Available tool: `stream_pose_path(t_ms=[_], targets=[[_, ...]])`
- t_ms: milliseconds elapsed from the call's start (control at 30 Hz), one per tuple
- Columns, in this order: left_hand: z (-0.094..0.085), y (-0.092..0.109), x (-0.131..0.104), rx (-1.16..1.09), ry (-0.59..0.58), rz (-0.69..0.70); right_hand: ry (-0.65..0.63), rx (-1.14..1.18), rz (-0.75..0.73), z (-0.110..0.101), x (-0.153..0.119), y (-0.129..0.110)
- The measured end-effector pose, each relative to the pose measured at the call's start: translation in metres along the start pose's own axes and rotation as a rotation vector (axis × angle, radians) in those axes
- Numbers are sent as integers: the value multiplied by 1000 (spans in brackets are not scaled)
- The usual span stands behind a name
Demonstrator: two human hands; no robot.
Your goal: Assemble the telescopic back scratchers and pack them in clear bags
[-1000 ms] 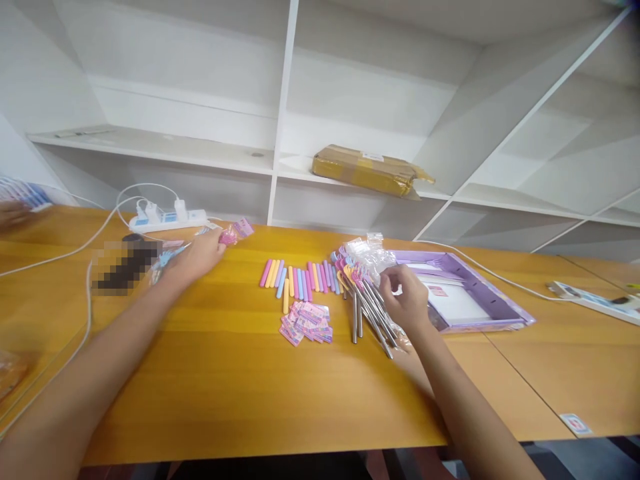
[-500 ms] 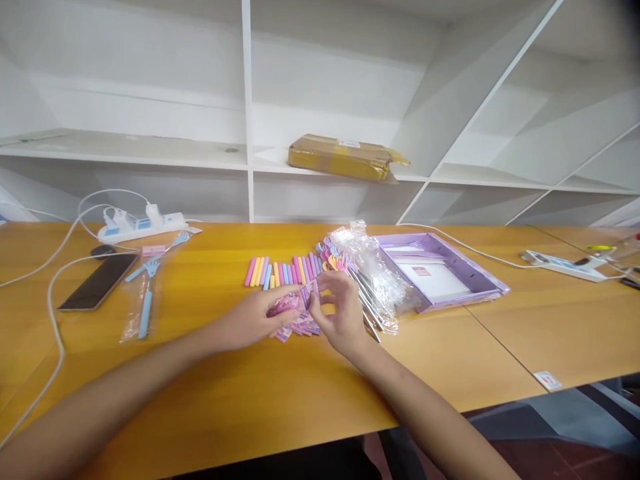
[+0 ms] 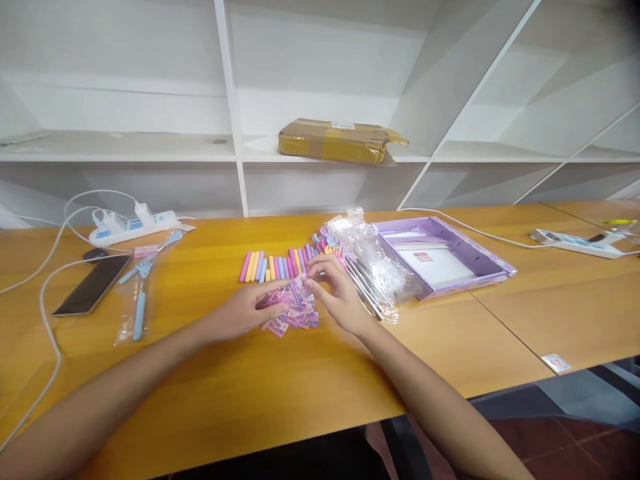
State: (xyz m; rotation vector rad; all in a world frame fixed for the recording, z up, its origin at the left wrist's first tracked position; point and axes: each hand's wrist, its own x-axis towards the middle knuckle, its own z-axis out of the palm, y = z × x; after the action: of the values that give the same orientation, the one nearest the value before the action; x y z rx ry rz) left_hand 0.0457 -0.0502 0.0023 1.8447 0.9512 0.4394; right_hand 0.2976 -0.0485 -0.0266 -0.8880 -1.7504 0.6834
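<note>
My left hand [image 3: 239, 313] is closed around a clear plastic bag [image 3: 277, 297] with pink contents I cannot make out. The thumb and fingertips of my right hand [image 3: 338, 293] pinch a small purple-pink printed card [image 3: 299, 285] at the bag's right end. Just below both hands, a loose pile of similar printed cards [image 3: 304, 319] lies on the table. Behind them is a row of pink, yellow, blue and purple handle tubes [image 3: 281, 265]. Right of my right hand lie metal rods [image 3: 365, 290] with coloured hand-shaped ends [image 3: 333, 243].
Crumpled clear plastic [image 3: 387, 267] lies beside a shallow purple box [image 3: 450, 263]. On the left are a bagged blue back scratcher [image 3: 140, 310], a phone [image 3: 93, 285] and a power strip [image 3: 135, 228] with white cables. A taped carton [image 3: 333, 141] rests on the shelf.
The head view has shifted slightly. Both hands have moved a little left, and more of the card pile shows below them. My grip on the bag and card looks much the same.
</note>
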Motion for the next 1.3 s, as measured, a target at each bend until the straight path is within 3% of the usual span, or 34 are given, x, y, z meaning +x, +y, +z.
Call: stream_pose_path(t_ms=[100, 233, 267, 400, 500, 567, 600, 733, 800, 933, 967, 1067, 1200, 1300], targets=[[-5, 2, 0, 22, 5, -4, -26, 31, 17, -3, 5, 9], [-17, 1, 4, 76, 169, 2, 183, -98, 29, -15, 11, 25], [-20, 0, 5, 59, 211, -1, 145, -146, 28, -18, 11, 28], [-22, 1, 7, -30, 259, -22, -222, -305, 40, -17, 8, 32], [-13, 4, 4, -35, 159, -47, -232, -224, 34, -4, 4, 19], [-8, 4, 2, -33, 20, -50, -231, -116, 21, 1, 3, 4], [-6, 3, 2, -28, -51, -43, -205, -87, 13, 1, 3, -4], [-9, -8, 4, -47, -269, -8, 192, -176, -28, -22, 9, -32], [-13, -14, 7, -97, -353, -13, 297, -225, -22, -35, 11, -39], [-17, -25, 12, -168, -410, -19, 550, -33, -51, -37, 6, -37], [-17, -27, 13, -170, -402, -16, 509, 27, -44, -35, 2, -37], [-13, -30, 13, -158, -383, 25, 206, 72, 3, -37, -4, -40], [-5, -29, 12, -183, -380, 103, 217, 79, -2, -63, 4, -52], [2, -27, 12, -215, -376, 128, 66, 115, 82, -61, 10, -51]])
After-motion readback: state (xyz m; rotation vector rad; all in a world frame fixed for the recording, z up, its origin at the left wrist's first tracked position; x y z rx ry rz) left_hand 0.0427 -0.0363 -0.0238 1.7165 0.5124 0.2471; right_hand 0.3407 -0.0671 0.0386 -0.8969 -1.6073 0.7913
